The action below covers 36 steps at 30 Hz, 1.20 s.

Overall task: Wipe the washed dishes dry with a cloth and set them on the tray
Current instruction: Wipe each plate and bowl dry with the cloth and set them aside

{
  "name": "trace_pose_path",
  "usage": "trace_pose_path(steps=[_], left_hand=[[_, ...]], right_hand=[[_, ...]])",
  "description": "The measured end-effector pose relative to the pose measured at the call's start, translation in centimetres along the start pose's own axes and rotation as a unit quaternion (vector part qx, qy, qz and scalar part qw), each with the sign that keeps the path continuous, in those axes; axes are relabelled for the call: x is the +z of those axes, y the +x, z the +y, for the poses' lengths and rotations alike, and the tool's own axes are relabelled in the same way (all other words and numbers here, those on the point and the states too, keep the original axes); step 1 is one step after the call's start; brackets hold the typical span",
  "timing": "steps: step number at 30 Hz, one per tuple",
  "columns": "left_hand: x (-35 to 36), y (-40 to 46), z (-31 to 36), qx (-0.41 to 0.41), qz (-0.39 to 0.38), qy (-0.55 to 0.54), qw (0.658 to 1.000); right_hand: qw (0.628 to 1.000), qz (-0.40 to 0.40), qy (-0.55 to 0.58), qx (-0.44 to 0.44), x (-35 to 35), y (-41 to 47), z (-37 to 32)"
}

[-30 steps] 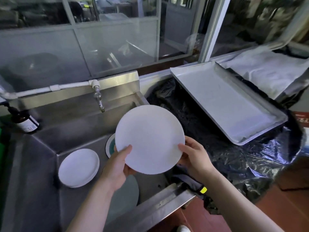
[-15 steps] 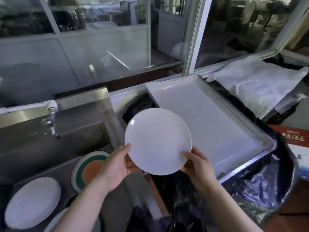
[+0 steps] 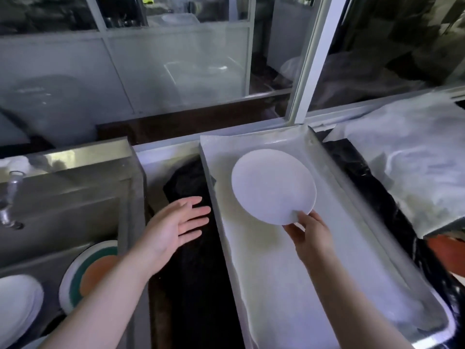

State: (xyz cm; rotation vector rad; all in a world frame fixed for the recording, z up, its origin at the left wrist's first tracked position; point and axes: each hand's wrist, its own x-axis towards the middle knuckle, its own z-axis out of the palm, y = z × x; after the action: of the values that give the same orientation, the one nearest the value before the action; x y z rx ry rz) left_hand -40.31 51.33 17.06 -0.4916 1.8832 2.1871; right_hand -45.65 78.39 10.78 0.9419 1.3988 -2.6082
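A round white plate [image 3: 273,186] hangs over the far half of the long metal tray [image 3: 289,285], which is lined with white paper. My right hand [image 3: 310,235] pinches the plate's near rim. Whether the plate touches the tray lining I cannot tell. My left hand [image 3: 176,229] is open with fingers spread, palm up, over the black plastic between sink and tray, holding nothing. In the sink [image 3: 63,210] at the lower left lie a green-and-orange plate [image 3: 88,270] and a stack of white plates [image 3: 17,306].
A white cloth [image 3: 412,162] is spread on the counter to the right of the tray. Black plastic sheeting [image 3: 193,285] covers the gap beside the sink. A tap [image 3: 10,197] juts over the sink at left. Windows run along the back.
The plate has moved right, from in front of me to over the tray. My left hand has let go of it and now hangs open; only my right hand holds it.
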Motion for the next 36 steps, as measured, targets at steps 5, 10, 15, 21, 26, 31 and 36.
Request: trace_pose_path(steps=[5,10,15,21,26,31,36], left_hand=[[0.8,2.4,1.0,-0.011,0.051,-0.034,0.998],[1.2,3.3,1.1,-0.012,0.080,-0.059,0.995],[1.7,3.6,0.6,-0.016,0.088,-0.062,0.994],[2.3,4.1,0.6,-0.005,0.068,-0.035,0.997],[2.6,4.6,0.5,-0.001,0.057,-0.039,0.998],[3.0,4.8,-0.6,0.105,0.050,0.232,0.966],[2.6,5.4,-1.7,0.155,0.004,0.597,0.787]], right_hand=[[0.998,0.054,0.016,0.001,3.1,6.0,-1.1],[0.997,0.078,0.006,0.012,4.3,9.5,-1.7],[0.996,0.087,-0.007,0.032,4.5,11.1,-1.8],[0.996,0.077,-0.009,0.053,5.0,11.5,-1.4],[0.995,0.072,-0.019,0.070,5.4,11.6,-1.5],[0.995,0.039,0.003,0.089,5.4,11.3,-1.6],[0.994,0.071,-0.022,0.079,5.7,10.9,-1.5]])
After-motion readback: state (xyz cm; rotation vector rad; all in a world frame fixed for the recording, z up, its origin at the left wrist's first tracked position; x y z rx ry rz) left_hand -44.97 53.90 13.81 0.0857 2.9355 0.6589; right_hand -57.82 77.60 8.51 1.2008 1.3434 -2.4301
